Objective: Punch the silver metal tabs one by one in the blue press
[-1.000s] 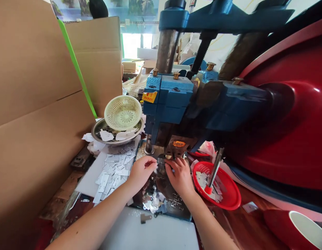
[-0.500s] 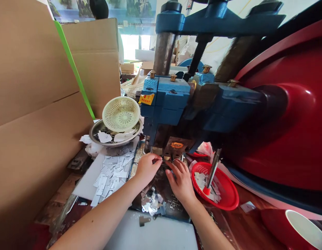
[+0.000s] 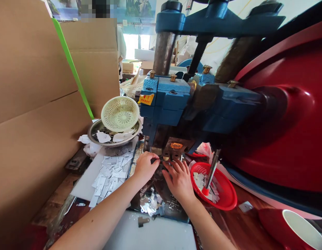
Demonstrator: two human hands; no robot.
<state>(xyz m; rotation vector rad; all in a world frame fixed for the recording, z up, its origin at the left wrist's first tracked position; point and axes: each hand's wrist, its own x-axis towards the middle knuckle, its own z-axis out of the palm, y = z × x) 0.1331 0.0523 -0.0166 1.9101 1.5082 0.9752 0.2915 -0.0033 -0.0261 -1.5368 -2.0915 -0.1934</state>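
Observation:
My left hand (image 3: 145, 168) is at the die of a blue press (image 3: 163, 99), thumb and forefinger pinched together. Whatever they hold is too small and dark to make out. Beside it my right hand (image 3: 180, 180) has its fingers stretched forward and spread, the tips by the die under the press head. Its fingertips are partly lost against the dark metal. A heap of small shiny metal pieces (image 3: 151, 202) lies on the press bed in front of both hands. One flat metal piece (image 3: 143, 221) rests on the pale board (image 3: 161, 234) nearer me.
Left are many flat metal plates (image 3: 108, 175) and a steel bowl (image 3: 94, 140) under a pale green strainer (image 3: 105, 114). Cardboard (image 3: 33, 69) walls the far left. A red basket (image 3: 230, 196) with plates and an upright metal rod (image 3: 212, 170) stands right, below a big red wheel (image 3: 288, 139).
My left hand has shifted slightly left, and a dark patch now shows between its thumb and finger. My right hand has moved slightly left, its fingers more spread.

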